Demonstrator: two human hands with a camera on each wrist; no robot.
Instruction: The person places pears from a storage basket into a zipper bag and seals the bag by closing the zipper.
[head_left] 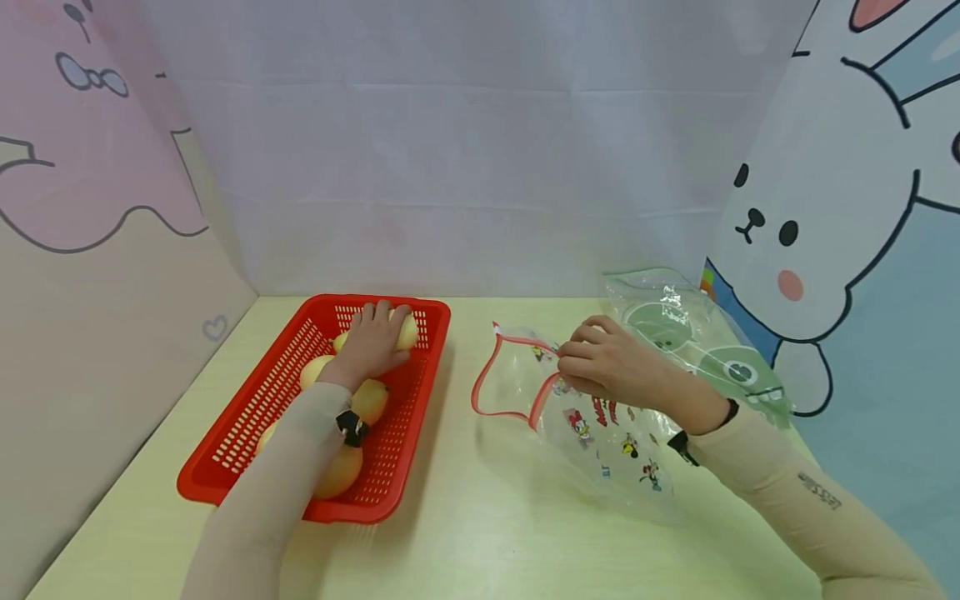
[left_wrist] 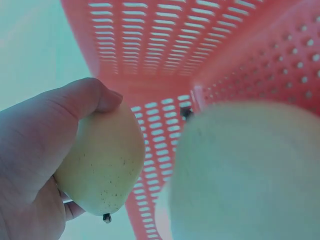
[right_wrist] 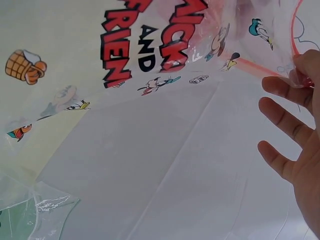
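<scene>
My left hand point(head_left: 369, 343) reaches into the far end of a red plastic basket point(head_left: 415, 433) and grips a pale yellow pear point(left_wrist: 107, 162). In the left wrist view the thumb lies over the pear's side, its short dark stem pointing down. Several more pears point(head_left: 339, 473) lie in the basket beneath my forearm. My right hand point(head_left: 617, 363) pinches the red-edged mouth of a clear zip bag point(head_left: 558, 425) printed with cartoon figures. The bag's mouth gapes toward the basket, and the other fingers of that hand are spread apart in the right wrist view.
Behind the right hand, a clear bag with green prints point(head_left: 667, 329) lies at the table's back right. The pale table point(head_left: 480, 533) meets a white cloth wall point(head_left: 465, 183) at the back, with cartoon-printed walls on both sides.
</scene>
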